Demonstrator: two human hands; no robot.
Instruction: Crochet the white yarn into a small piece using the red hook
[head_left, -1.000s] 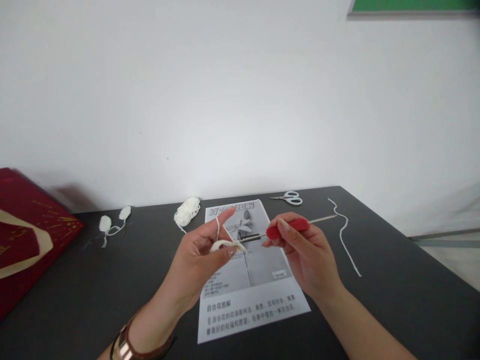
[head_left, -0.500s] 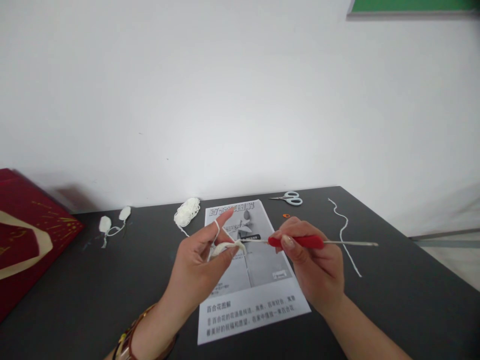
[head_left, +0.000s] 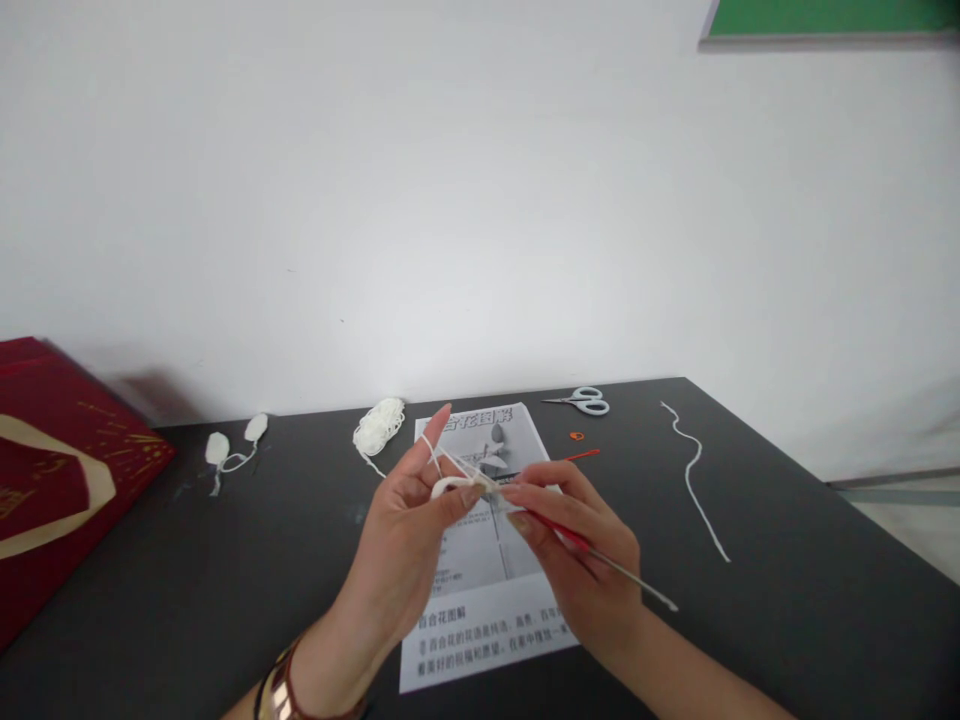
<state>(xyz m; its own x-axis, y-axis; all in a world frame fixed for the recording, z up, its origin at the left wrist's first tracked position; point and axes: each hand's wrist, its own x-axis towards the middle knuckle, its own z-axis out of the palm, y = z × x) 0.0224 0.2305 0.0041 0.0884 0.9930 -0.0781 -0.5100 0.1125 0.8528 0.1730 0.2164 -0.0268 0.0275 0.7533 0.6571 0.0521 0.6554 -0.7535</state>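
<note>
Left hand: my left hand [head_left: 409,525], centre of frame, pinches the small white crochet piece [head_left: 456,485], yarn [head_left: 450,459] looped over my raised forefinger.
Crochet piece: soft, light, floppy; best held right beside the working loop.
Right hand: my right hand [head_left: 581,560] is closed on the crochet hook [head_left: 581,545], stiff, thin, slippery metal; I hold the red handle.

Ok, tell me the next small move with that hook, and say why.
Probably catch the yarn with the hook tip and draw it through the white piece. The left hand pinches that piece with the strand stretched taut over its raised forefinger, and the right hand has the hook pointed at the piece, so the strand lies right by the tip.
</note>
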